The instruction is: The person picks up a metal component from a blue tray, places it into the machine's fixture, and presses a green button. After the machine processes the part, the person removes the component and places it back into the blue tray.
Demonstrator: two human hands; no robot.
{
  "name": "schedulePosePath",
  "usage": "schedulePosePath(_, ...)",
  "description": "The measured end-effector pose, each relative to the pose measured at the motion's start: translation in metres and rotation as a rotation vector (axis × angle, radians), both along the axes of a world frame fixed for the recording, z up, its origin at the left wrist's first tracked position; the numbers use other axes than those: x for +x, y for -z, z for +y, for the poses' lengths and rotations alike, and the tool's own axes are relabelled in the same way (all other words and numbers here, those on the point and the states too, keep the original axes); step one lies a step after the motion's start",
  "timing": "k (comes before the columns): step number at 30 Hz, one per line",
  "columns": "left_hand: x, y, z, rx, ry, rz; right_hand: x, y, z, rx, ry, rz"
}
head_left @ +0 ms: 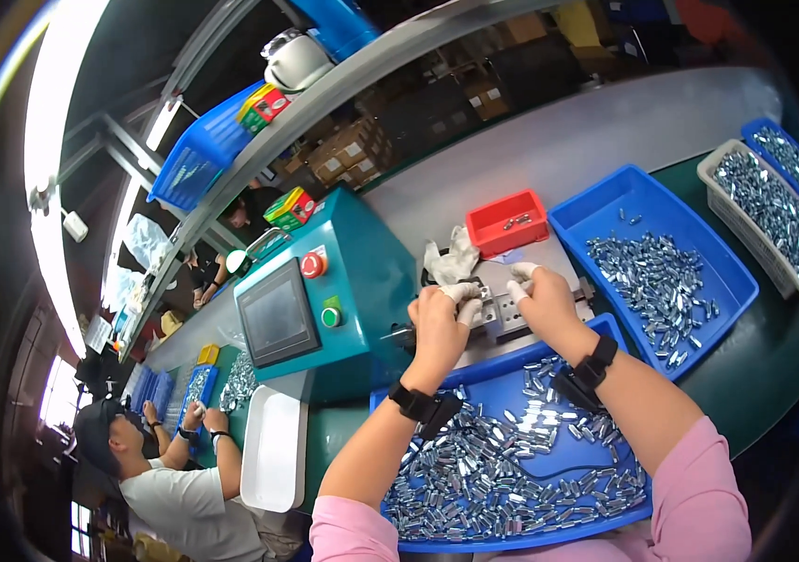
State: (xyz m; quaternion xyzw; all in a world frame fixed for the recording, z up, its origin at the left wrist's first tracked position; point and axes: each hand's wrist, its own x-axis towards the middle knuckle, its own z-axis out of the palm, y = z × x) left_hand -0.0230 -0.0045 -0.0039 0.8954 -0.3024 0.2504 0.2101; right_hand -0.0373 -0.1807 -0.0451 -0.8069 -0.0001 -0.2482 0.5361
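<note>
Bent over a green worktop (737, 384), a person in pink sleeves works at a steel fixture (512, 320). The left hand (444, 314) curls its covered fingertips over the fixture's left part; the right hand (542, 295), thumb and fingers drawn close, is at its right. Whether either grips anything cannot be told. Good work here likely calls for one hand to steady the fixture while the other sets each piece squarely, fingertips clear of the edges.

A teal machine (362, 248) stands just beside the left hand and probably limits reach on that side. Shiny metal parts (484, 482) crowd the near tray (563, 453) beneath the forearms, where the black wristbands (596, 362) could snag; more fill the right tray (606, 201). Behind the fixture, a red tray (504, 245) holds a few, with a crumpled white cloth (453, 259) beside it.
</note>
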Motion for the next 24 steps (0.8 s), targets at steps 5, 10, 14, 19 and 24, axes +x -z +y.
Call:
schedulePosePath(5,0.003,0.003,-0.002,0.105,-0.018,0.062,0.001,0.006,-0.001,0.029,-0.005,0.022)
schedulePosePath(10,0.007,0.0,-0.004,0.175,-0.04,0.1,0.001,0.005,0.005,-0.037,-0.039,0.003)
schedulePosePath(14,-0.003,0.0,-0.009,0.223,-0.001,-0.146,0.001,0.0,-0.001,-0.086,-0.074,0.03)
schedulePosePath(19,-0.067,-0.006,0.007,0.193,-0.063,0.488,-0.005,-0.01,0.003,-0.154,-0.156,0.126)
schedulePosePath(24,-0.087,0.044,0.033,0.337,-0.109,0.565,-0.015,0.0,0.011,-0.105,-0.227,0.035)
